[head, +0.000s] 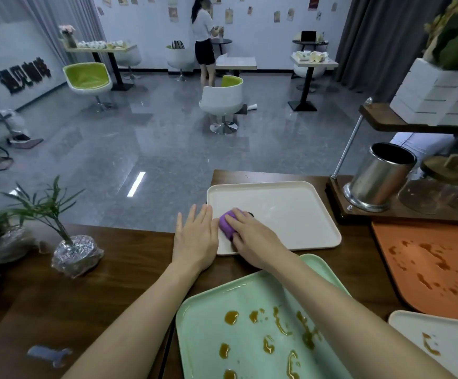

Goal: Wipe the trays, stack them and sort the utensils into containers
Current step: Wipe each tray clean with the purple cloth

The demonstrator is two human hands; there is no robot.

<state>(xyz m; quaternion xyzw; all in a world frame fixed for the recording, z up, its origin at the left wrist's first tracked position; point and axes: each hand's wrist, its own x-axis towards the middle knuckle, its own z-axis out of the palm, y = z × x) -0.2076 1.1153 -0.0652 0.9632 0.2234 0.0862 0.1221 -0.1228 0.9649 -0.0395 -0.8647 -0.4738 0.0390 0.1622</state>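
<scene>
Spreading across the lower half of the frame, a dark wooden table [99, 291] is carrying four trays. A mint-green tray [208, 351] is lying at the bottom centre, nearest the camera, with brown smears [231, 317] dotting its surface and the right forearm crossing above it. An orange tray [419, 269] is sitting at the right edge, also showing brown streaks. A cream tray [290, 212] is resting in the middle of the frame, at the table's far edge. A second cream tray [457, 340] is poking in at the lower right corner, bearing a brown smear of its own.

Right of centre, a metal canister [378, 176] is standing on a wooden stand [337, 198], with a glass jar [438, 195] just beside it toward the right edge. At the left of the frame, a small potted plant [72, 253] is sitting on the table.

The left grip [195, 236] is lying released, fingers straight and flat, palm down against the left rim of the middle cream tray. The right grip [252, 239] is grasping a purple cloth [226, 224], fingers curling over it and pressing it onto that tray's near-left corner. The cloth is sitting between the two grips, just beside the left one.
</scene>
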